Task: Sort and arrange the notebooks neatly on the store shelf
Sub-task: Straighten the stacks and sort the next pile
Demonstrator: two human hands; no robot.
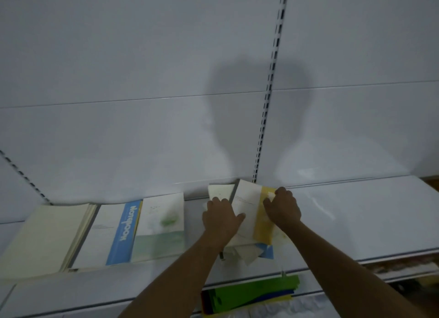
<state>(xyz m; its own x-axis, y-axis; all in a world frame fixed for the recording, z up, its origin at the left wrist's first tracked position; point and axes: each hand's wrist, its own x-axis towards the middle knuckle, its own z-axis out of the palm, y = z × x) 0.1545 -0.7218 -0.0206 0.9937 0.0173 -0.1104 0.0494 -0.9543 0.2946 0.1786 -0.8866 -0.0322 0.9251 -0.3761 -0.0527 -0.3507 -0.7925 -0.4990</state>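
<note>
**Both hands squaring a loose pile on the shelf**

Nearest, at the bottom centre of the frame, a sheaf of green folders [251, 294] juts from a lower level. Two bare forearms rise from the lower edge and converge on the white shelf [356, 213] just right of centre. The left hand [222, 219] lies palm-down on a loose pile of notebooks [247, 249], thumb spread to the right across the white cover, fingers roughly straight and pressing; this looks like a hold to keep the pile from sliding. The right hand [282, 206] is bent over the top book, a yellow-banded notebook [261, 220], fingers curled over its far right corner, probably to pull it square. Lower books in the pile poke out askew, so sorting here seems unfinished. Left of the hands a row lies flat, side by side: a green-tinted notebook [161, 225], a blue-banded notebook [114, 234] and a cream stack [45, 237]. Behind, the back panel [142, 80] carries the person's shadow
</note>
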